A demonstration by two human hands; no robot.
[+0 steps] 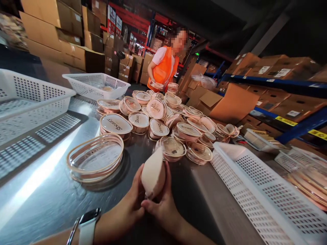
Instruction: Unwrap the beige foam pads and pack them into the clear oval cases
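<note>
Both of my hands, low in the middle of the head view, hold a cream, cup-shaped pad (152, 173) that looks like a bra cup. It stands with its pointed end up. My left hand (136, 195) grips its left side, and my right hand (165, 199) closes round the right side with the thumb near the bottom. Left of the pad lies an open, clear oval case (95, 160) with a gold rim on the metal table (133, 161). Just beyond my fingers, a pile of lidded oval cases (116, 124) spreads out, several with "beauty" lettering on pale discs.
White perforated baskets stand at the left (38, 92), back left (97, 85) and right (265, 197). A co-worker (165, 68) in an orange vest holds cases behind the pile. Cardboard boxes (58, 41) are stacked behind, and blue racking (281, 117) rises at the right.
</note>
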